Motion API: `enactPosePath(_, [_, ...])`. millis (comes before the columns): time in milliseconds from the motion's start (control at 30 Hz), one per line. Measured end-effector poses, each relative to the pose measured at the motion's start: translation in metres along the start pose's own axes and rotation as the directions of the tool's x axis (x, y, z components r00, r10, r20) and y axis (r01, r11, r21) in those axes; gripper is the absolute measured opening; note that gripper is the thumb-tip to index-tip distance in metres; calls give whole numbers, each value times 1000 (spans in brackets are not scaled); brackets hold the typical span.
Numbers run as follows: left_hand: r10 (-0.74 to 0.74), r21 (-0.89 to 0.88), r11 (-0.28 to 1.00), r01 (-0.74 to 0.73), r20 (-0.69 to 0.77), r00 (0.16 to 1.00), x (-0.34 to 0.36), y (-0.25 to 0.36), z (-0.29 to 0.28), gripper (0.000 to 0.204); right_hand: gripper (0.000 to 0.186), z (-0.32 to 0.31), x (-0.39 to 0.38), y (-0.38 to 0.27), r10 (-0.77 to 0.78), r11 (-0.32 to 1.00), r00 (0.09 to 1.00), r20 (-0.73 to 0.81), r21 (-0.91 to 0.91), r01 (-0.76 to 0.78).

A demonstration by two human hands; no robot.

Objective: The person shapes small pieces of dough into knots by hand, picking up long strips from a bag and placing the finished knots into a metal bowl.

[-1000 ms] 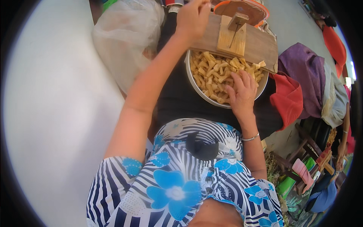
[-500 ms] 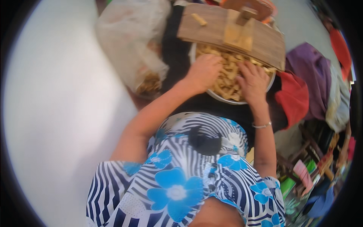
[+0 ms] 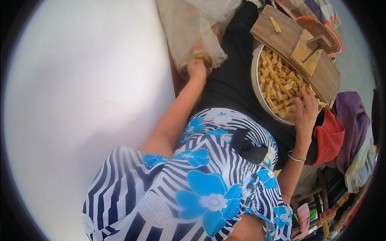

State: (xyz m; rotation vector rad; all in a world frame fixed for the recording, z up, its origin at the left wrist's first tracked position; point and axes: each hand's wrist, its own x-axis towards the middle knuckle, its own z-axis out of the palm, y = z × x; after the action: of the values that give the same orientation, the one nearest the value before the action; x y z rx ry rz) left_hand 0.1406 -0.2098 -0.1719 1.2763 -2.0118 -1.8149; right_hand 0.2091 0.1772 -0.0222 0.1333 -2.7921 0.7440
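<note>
My left hand (image 3: 197, 70) is at the mouth of a whitish translucent plastic bag (image 3: 193, 24), its fingers curled in. Flat brown pieces (image 3: 204, 59) show at the opening beside it; what the fingers hold is hidden. A round, pale-rimmed basin (image 3: 256, 76) rests on my lap, full of yellowish knotted pieces (image 3: 277, 80) that look like tofu-skin knots. Over the basin's near right side is my right hand (image 3: 306, 109), fingers apart, fingertips at the pieces by the board's edge. The wooden board (image 3: 277, 38) lies across the basin's far side.
On the board are a small wooden block with a metal rod (image 3: 317, 43) and one yellowish strip (image 3: 275, 25). An orange-rimmed round thing (image 3: 321, 34) is behind it. Red cloth (image 3: 330, 136) and purple cloth (image 3: 352, 120) lie at right. A white surface (image 3: 88, 88) fills the left.
My left hand has left the knotted pieces in the basin and reached left to the bag's mouth. My right hand stays over the basin. The whole view has shifted and turned.
</note>
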Motion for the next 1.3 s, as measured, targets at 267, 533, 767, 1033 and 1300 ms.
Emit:
enactPosePath(267, [261, 632, 598, -492, 427, 866, 9, 9, 24, 39, 24, 4, -7, -3, -8, 1000, 999, -40, -25, 7])
enactPosePath(533, [348, 721, 514, -465, 320, 881, -39, 61, 13, 30, 25, -3, -3, -12, -4, 1000, 999, -37, -9, 4])
enactPosePath(767, [188, 795, 195, -574, 544, 817, -42, 86, -5, 25, 25, -12, 1, -21, -18, 1000, 999, -41, -16, 17])
enactPosePath(1033, [565, 787, 180, -590, 408, 717, -38, 92, -12, 23, 25, -16, -3, -24, -12, 1000, 997, -81, -16, 10])
enactPosePath(1300, [384, 118, 718, -686, 755, 532, -177, 149, 28, 19, 30, -30, 0, -67, 77, 926, 996, 34, 367, -84])
